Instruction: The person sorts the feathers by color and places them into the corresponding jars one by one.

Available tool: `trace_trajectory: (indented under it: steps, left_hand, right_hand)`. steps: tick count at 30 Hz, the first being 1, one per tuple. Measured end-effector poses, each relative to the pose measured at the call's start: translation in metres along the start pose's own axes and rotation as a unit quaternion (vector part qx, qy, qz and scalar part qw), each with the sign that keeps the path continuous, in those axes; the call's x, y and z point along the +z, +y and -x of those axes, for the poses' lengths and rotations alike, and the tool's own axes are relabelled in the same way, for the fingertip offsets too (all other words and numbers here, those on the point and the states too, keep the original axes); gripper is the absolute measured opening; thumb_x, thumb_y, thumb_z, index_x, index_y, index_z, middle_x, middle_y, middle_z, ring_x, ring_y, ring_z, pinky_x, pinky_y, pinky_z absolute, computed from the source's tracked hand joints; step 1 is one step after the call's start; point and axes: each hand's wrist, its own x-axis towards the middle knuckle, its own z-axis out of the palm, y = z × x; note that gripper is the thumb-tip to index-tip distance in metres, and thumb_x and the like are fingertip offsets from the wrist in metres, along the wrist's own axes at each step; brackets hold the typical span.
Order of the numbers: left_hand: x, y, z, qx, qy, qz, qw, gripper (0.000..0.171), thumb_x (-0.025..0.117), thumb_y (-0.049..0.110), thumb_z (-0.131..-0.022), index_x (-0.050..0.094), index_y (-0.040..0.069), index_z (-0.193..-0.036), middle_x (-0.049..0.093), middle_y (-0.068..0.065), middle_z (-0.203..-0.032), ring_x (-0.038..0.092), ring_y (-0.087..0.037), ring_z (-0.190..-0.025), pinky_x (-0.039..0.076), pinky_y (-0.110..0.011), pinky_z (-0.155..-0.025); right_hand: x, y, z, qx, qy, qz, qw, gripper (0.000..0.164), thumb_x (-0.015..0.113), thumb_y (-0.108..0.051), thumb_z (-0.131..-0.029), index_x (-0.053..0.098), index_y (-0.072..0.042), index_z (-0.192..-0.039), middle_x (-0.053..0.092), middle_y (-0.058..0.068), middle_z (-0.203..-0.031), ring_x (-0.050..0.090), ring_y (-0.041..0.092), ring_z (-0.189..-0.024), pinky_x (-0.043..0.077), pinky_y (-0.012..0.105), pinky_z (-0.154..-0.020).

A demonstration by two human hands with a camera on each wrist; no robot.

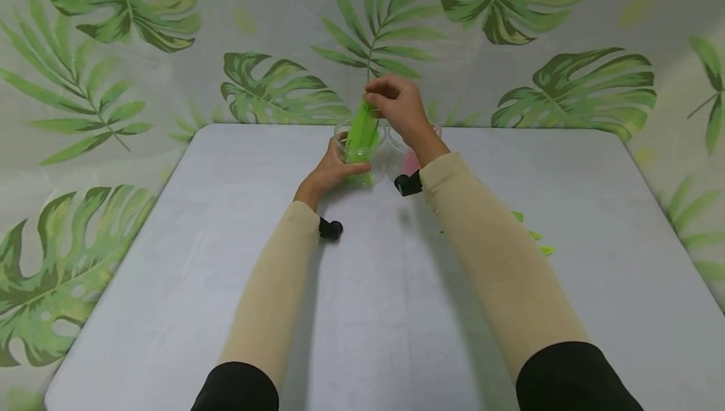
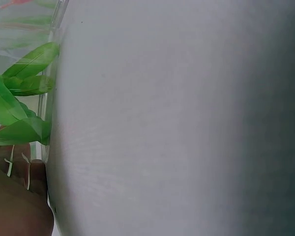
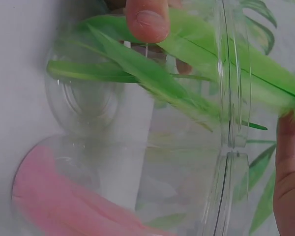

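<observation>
My left hand [image 1: 327, 173] grips a clear plastic jar [image 1: 377, 175] around its side, with the thumb across the front. Several green feathers [image 3: 152, 78] are inside, showing through the wall in the right wrist view. Above the mouth, my right hand [image 1: 399, 107] pinches the upper end of a light green feather [image 1: 362, 126] whose lower part is within the jar. Right beside it stands a second clear jar [image 3: 177, 182] with a pink feather [image 3: 73, 196] in it, partly hidden by my right arm in the head view.
Green feathers [image 1: 547, 250] lie on the white table [image 1: 170, 272], partly behind my right forearm. A leaf-patterned cloth [image 1: 272, 8] hangs beyond the table's far edge, close behind both jars.
</observation>
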Motion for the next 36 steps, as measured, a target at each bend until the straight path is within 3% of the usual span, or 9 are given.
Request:
trace_trajectory:
  steps: [26,36]
  left_hand:
    - [-0.0012,-0.001,0.001,0.001,-0.003,-0.012,0.9999,0.1,0.078,0.024,-0.084,0.008,0.021,-0.156,0.023,-0.007,-0.16,0.034,-0.024,-0.144,0.025,-0.042,-0.123]
    - [-0.0006,-0.0015,0.0004,0.007,0.0,-0.017,0.9998,0.1,0.078,0.023,-0.084,0.009,0.02,-0.156,0.025,-0.009,-0.159,0.035,-0.025,-0.144,0.026,-0.043,-0.123]
  right_hand:
    - [0.0009,0.006,0.0011,0.017,-0.041,-0.006,0.999,0.014,0.063,-0.013,-0.097,0.067,-0.008,-0.109,0.065,-0.001,-0.104,0.064,0.014,-0.093,0.057,0.031,-0.087]
    - [0.0004,0.0061,0.0016,0.02,-0.046,-0.003,0.999,0.016,0.063,-0.013,-0.097,0.068,-0.008,-0.112,0.065,0.0,-0.107,0.064,0.015,-0.095,0.057,0.035,-0.092]
